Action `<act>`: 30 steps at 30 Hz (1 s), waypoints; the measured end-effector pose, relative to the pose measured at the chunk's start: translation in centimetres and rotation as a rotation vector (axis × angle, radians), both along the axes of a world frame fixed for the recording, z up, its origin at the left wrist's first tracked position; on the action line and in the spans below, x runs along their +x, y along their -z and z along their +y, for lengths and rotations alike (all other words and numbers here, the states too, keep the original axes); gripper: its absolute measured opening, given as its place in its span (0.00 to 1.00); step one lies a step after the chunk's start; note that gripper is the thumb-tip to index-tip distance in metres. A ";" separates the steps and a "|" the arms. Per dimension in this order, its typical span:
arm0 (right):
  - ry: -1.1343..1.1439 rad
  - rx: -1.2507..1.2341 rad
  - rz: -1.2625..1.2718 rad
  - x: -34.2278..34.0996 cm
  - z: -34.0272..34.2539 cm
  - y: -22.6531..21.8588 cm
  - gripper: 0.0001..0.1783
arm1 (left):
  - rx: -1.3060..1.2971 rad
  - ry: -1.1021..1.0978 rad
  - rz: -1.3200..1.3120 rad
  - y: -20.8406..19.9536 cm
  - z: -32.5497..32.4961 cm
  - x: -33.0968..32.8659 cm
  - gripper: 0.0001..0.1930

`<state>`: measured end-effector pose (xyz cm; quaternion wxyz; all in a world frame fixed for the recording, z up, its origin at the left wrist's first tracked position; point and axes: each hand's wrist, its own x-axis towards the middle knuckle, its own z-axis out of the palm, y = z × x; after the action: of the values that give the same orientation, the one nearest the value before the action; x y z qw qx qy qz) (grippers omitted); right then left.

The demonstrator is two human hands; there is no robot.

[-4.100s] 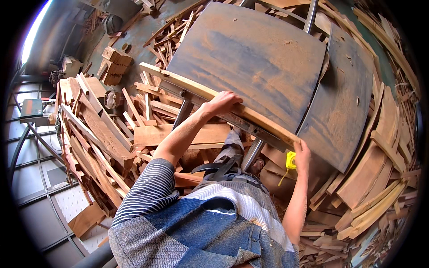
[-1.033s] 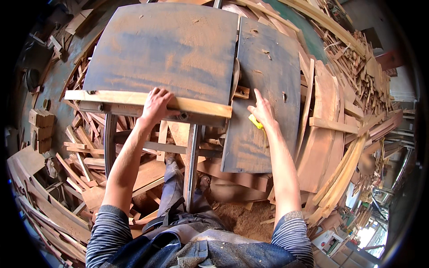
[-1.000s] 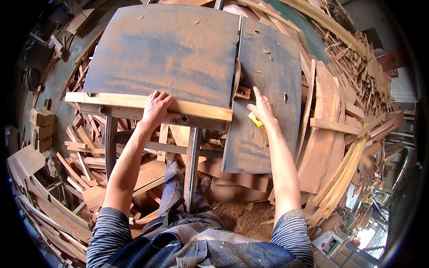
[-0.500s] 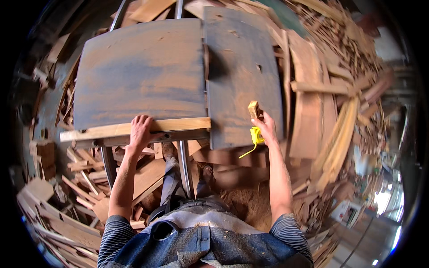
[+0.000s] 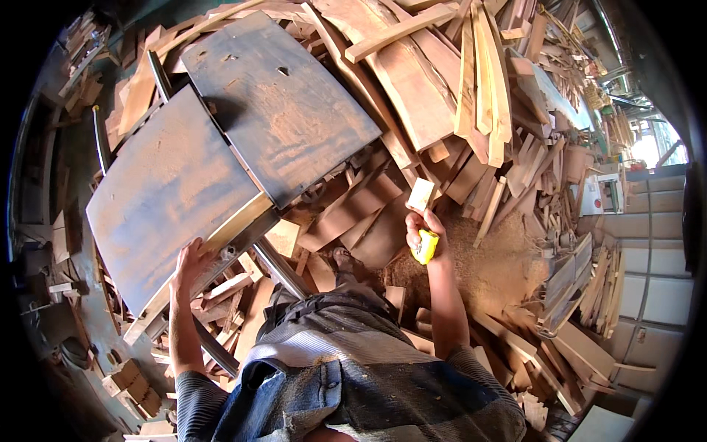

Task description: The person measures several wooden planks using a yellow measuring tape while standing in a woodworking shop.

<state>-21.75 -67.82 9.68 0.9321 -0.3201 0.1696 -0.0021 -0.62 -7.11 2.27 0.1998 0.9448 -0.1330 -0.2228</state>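
My left hand [image 5: 191,261] is curled over a pale wooden strip [image 5: 239,219] that runs along the near edge of a dusty grey metal machine table [image 5: 158,188]. Out to the right, clear of the table, my right hand [image 5: 428,223] is closed on two things. A small pale wood block [image 5: 420,194] sticks up past its fingertips, and a yellow tape measure [image 5: 425,247] sits against the palm. No blade of the tape can be seen drawn out. Some of the right fingers are hidden behind these things.
A second grey table plate [image 5: 287,110] adjoins the first. Long boards [image 5: 412,81] and offcuts are heaped beyond and to the right. Metal rails [image 5: 280,269] reach from the table toward my legs. Sawdust [image 5: 479,258] covers the floor on the right, with more scrap wood around my feet.
My view has turned right, so the table now sits tilted at upper left. The right hand has swung away from above the table plate. The yellow strap below the tape measure no longer shows.
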 end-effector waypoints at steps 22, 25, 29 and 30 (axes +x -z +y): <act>-0.621 -0.795 -0.127 10.9 21.1 -11.0 0.25 | -0.212 -0.834 -1.385 -40.0 14.9 -1.9 0.22; -0.716 -0.752 -0.077 10.2 21.9 -5.6 0.23 | -0.439 -0.794 -1.579 -46.7 17.6 -5.8 0.21; -0.830 -0.694 0.006 9.7 22.3 -3.0 0.24 | -0.941 -0.703 -1.573 -45.6 20.3 -8.6 0.21; -0.845 -0.671 -0.007 10.1 22.4 -3.0 0.26 | -1.085 -0.693 -1.517 -43.7 21.0 -8.9 0.21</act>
<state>-11.70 -45.42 12.72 0.6987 -0.6407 0.0127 0.3179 -9.49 13.84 45.95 0.5209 0.6047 -0.0262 0.6019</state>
